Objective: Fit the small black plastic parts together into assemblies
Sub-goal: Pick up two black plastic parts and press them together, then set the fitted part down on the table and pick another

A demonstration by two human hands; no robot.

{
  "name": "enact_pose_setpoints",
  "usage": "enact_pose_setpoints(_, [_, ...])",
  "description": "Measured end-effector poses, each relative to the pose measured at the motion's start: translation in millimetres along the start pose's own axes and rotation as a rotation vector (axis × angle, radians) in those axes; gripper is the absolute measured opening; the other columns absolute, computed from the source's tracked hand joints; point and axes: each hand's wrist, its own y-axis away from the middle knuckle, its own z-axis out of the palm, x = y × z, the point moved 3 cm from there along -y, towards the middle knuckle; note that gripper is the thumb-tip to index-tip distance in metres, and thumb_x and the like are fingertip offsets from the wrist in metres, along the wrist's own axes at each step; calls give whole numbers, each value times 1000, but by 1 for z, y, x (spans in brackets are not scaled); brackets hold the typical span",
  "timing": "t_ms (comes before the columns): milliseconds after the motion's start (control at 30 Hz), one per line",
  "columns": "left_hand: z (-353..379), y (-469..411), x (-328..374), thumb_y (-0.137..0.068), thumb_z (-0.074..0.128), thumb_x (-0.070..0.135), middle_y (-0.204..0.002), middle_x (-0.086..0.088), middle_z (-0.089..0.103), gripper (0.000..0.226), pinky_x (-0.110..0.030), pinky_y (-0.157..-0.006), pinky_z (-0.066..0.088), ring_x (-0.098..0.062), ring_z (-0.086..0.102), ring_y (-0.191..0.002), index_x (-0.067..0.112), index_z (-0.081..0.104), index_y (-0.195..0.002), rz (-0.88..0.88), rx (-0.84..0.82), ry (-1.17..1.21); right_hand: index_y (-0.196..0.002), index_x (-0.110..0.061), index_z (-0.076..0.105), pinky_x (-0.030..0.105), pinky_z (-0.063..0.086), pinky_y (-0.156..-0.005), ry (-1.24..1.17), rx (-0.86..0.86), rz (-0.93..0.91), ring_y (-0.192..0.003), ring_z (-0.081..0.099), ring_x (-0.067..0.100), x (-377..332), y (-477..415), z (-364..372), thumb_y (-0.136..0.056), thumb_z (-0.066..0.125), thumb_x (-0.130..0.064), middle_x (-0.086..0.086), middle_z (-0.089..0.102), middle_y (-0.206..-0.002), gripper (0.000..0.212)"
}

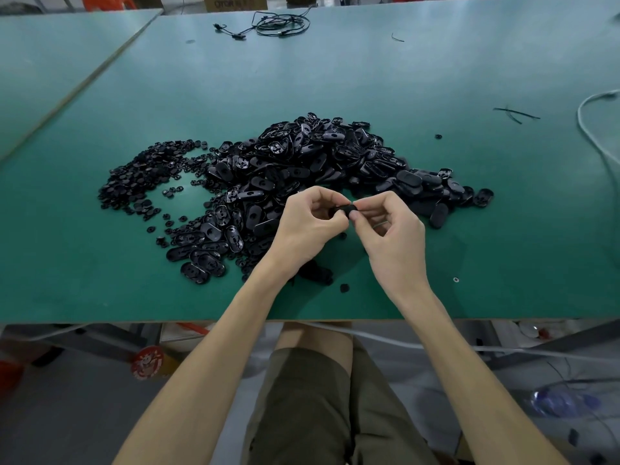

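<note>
Both hands are pinching one small black plastic part (343, 210) together. Left hand (307, 224) and right hand (391, 234) are curling tight grips around it above the green surface (436, 203).

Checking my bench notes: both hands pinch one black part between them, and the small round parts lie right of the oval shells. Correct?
No. The head view shows the small round parts left of the oval shells. The left hand and right hand do pinch one black part between them.
</note>
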Motion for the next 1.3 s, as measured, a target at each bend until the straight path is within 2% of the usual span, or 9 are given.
enact_pose_setpoints(133, [-3, 1, 0, -91, 76, -2, -94, -7, 79, 16, -24, -79, 59, -16, 76, -83, 5, 77, -105, -8, -20, 115, -105, -26, 69, 16, 50, -74, -26, 61, 1, -81, 65, 5, -1, 0, -5, -96, 71, -9, -19, 68, -84, 19])
enact_pose_setpoints(233, [-3, 1, 2, -90, 76, -2, -99, -10, 80, 19, -23, -80, 59, -19, 78, -85, 2, 76, -108, -6, -18, 150, -102, -24, 72, 21, 51, -73, 21, 54, -46, -85, 66, 9, -2, 0, -5, -98, 68, -6, -12, 68, -94, 19])
enact_pose_setpoints(500, [-2, 1, 3, -91, 76, -1, -96, -10, 80, 16, -24, -82, 59, -17, 77, -84, 2, 77, -106, 18, -20, 107, -94, -19, 79, 11, 45, -70, 36, 46, -65, -87, 66, 4, -4, 0, -4, -97, 64, 2, -8, 68, -99, 26])
enact_pose_setpoints(633, [-2, 2, 5, -96, 71, 1, -111, -10, 78, 23, -31, -96, 58, -20, 75, -104, 1, 72, -118, 66, -23, 94, -108, -18, 79, 13, 47, -74, 35, 91, -99, -94, 65, 6, -8, 2, -5, -99, 62, 1, -6, 67, -106, 28])
enact_pose_setpoints(833, [-8, 0, 5, -97, 58, -11, -132, -9, 60, 42, -24, -108, 48, -13, 59, -125, 4, 56, -137, 114, 194, -118, -148, -12, 56, 16, 53, -79, -23, 248, 17, -91, 61, 3, -1, -1, -12, -101, 58, 1, -2, 46, -131, 49])
enact_pose_setpoints(1000, [-15, 1, 4, -92, 49, -19, -135, -3, 44, 51, -12, -102, 41, -6, 50, -117, 7, 55, -137, 91, 374, -328, -159, -10, 38, 18, 55, -80, -37, 215, 111, -107, 62, 8, 3, -3, -10, -102, 56, 0, 1, 38, -144, 61])
enact_pose_setpoints(1067, [-14, 0, 2, -91, 49, -19, -139, -5, 43, 56, -20, -108, 39, -7, 48, -120, 4, 53, -141, 61, 380, -431, -161, -11, 35, 18, 55, -79, -23, 199, 129, -112, 61, 6, 5, -3, -10, -102, 56, -1, 1, 37, -147, 63])
enact_pose_setpoints(1133, [-12, -1, 0, -92, 52, -15, -145, -7, 42, 57, -33, -120, 27, -17, 44, -132, 2, 49, -146, 13, 374, -584, -160, -12, 35, 22, 57, -81, -16, 192, 141, -115, 60, 5, 6, -3, -9, -102, 57, -2, 1, 37, -148, 63])
enact_pose_setpoints(1300, [-7, -1, -3, -100, 61, 9, -143, -5, 42, 37, -36, -120, 14, -22, 34, -140, 9, 58, -137, 23, 323, -733, -152, -10, 45, 24, 59, -83, -33, 245, 130, -105, 60, 3, 6, -2, -10, -101, 58, -1, 3, 34, -137, 53])
